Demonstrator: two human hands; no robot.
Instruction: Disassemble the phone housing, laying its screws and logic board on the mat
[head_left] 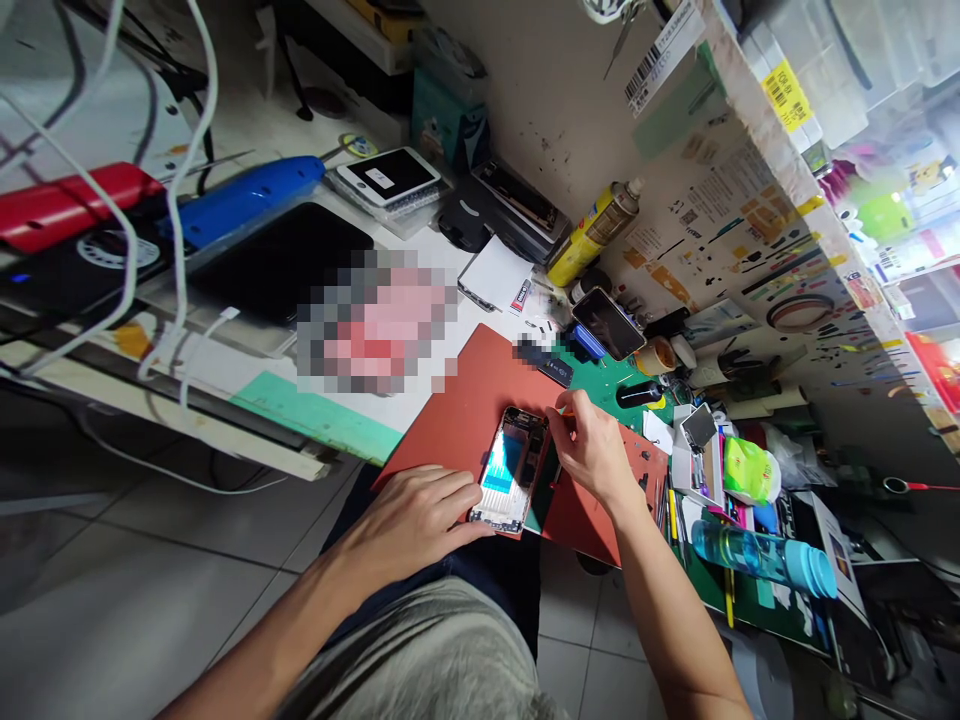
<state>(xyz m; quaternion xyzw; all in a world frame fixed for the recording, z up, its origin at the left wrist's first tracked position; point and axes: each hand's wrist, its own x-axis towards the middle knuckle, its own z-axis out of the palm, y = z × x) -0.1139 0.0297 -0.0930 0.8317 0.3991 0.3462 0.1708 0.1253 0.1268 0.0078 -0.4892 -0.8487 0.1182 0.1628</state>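
Observation:
An opened smartphone (517, 465) lies on the reddish-brown mat (469, 405), its inside facing up with a bright blue and white glare on it. My left hand (427, 510) grips its lower left corner, fingers along the side and thumb at the bottom edge. At its upper right edge, my right hand (592, 445) pinches a small tool (570, 412) with an orange part showing. The tip of that tool is hidden by the fingers. A phone battery (553, 370) lies on the mat just beyond the phone.
A white-fronted phone (386, 177) and a large black tablet (289, 258) lie at the left. A yellow spray can (596, 232) stands at the back. At the right are a blue water bottle (765, 558) and a green-and-white packet (750, 470). White cables (180, 200) hang at the far left.

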